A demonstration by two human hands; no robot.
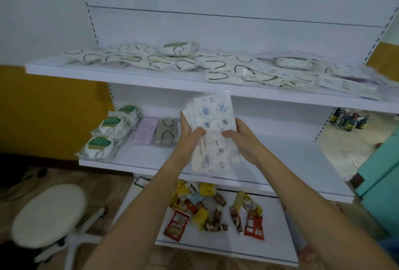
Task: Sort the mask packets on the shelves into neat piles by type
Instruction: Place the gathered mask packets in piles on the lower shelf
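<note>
Mask packets (216,116) sit gripped between left hand (190,138) and right hand (245,138).

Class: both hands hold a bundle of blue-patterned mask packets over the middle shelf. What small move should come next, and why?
Probably lower the blue-patterned packets, gripped by the left hand and right hand, onto the bare middle shelf just right of the grey pile. N95 packets, a purple pile and the grey pile already sit in a row there, so this type fits next.

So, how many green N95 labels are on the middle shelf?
3, at the left end of the middle shelf: back label, middle label, front label. More may lie hidden beneath.
</note>
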